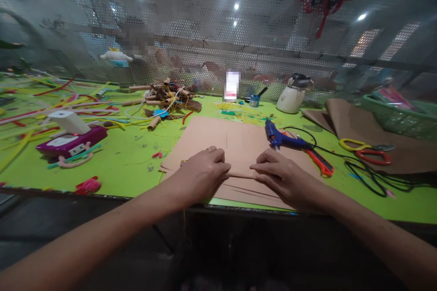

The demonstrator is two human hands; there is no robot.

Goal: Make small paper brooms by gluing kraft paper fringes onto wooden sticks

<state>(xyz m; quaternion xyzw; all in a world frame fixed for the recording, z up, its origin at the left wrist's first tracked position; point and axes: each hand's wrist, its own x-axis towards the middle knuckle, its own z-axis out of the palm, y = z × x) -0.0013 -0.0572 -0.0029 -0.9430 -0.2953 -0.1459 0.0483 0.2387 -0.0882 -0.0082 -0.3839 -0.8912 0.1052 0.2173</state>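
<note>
Sheets of brown kraft paper (pixel 208 138) lie on the green table in front of me, some overlapping near the front edge. My left hand (pixel 205 170), with a ring on one finger, is closed and pinches a narrow raised edge of the paper. A short distance to its right, my right hand (pixel 283 173) pinches the same edge between thumb and fingers. Just beyond the right hand, a blue glue gun (pixel 282 137) rests on the paper. Beside it lies a cutter knife with an orange-red handle (pixel 320 163).
Red-and-yellow scissors (pixel 370 149) and a black cable (pixel 367 177) lie at right, near more brown paper (pixel 372 141) and a green basket (pixel 392 113). A white jug (pixel 292 94) stands behind. At left are a purple power strip (pixel 73 143), scattered pipe cleaners and a paper-roll heap (pixel 169 100).
</note>
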